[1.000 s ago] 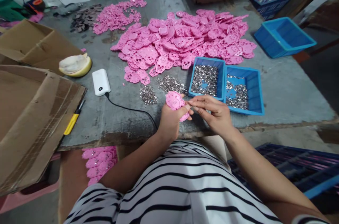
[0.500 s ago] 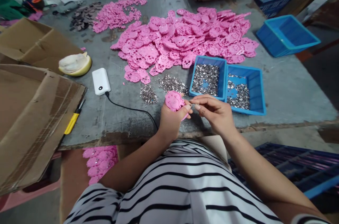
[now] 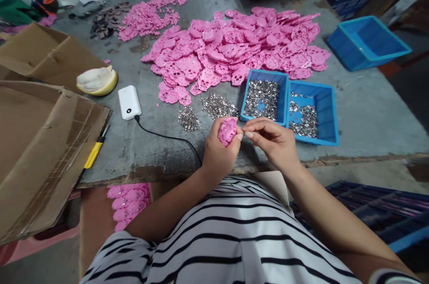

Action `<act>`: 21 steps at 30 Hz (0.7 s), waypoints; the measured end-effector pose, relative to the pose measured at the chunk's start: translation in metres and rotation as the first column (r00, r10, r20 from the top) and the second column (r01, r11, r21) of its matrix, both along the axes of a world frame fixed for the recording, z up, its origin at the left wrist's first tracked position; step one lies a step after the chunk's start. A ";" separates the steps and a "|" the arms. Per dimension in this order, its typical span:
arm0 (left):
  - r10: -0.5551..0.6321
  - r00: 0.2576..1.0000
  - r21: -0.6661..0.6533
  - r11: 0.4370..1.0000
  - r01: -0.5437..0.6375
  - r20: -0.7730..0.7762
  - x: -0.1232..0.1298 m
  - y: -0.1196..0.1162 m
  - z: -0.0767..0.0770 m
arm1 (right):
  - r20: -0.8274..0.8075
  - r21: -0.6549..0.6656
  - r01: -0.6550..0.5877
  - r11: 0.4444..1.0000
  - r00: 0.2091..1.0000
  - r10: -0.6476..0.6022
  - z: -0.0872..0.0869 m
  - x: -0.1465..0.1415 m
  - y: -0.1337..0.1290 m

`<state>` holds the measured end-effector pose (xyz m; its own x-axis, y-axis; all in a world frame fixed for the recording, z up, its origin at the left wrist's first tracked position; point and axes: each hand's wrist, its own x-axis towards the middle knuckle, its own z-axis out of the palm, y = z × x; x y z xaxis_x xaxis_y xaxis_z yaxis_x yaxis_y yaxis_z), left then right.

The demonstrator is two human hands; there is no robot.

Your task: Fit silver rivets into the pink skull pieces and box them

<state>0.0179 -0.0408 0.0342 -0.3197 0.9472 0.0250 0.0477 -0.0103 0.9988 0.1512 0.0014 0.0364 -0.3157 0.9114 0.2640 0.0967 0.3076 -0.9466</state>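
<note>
Just above the table's front edge, my left hand (image 3: 219, 147) is closed around a pink plastic piece (image 3: 228, 131), which sticks up between thumb and fingers. My right hand (image 3: 273, 141) is beside it, thumb and forefinger pinched together close to the left thumb tip. Whatever lies in that pinch is too small to make out. Behind my hands are two loose heaps of small silvery metal parts (image 3: 219, 106). To the right, a blue bin (image 3: 286, 96) and a second blue bin (image 3: 335, 109) stand side by side, holding more such parts.
A large pile of pink pieces (image 3: 234, 44) spreads across the table (image 3: 161, 154). At left are a white power bank (image 3: 129, 103) with a black cable, a yellow screwdriver (image 3: 94, 152), a fruit rind (image 3: 97, 82) and cardboard boxes (image 3: 40, 154). Another blue bin (image 3: 368, 44) stands at the right.
The pink piece has been turned in my left hand, from its broad face to a tilted, narrower side, with the fingers wrapped further round it. My right hand stays pinched beside it.
</note>
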 end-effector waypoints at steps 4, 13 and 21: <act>-0.012 0.998 -0.068 0.998 0.008 -0.060 -0.002 0.001 0.001 | 0.112 0.157 -0.052 0.986 0.993 0.034 0.004 0.004 0.006; 0.026 0.895 -0.273 0.956 0.108 0.445 -0.002 0.010 0.009 | 0.314 0.374 -0.244 0.895 0.941 0.126 0.003 0.009 0.017; 0.005 0.727 -0.199 0.963 0.182 0.687 -0.007 0.011 0.012 | 0.314 0.449 -0.171 0.877 0.949 0.024 0.000 0.005 0.013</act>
<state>0.0107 -0.0294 0.0460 -0.0768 0.9173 -0.3907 -0.6291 0.2594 0.7328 0.1558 0.0142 0.0360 -0.5252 0.6654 0.5305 0.2901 0.7261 -0.6234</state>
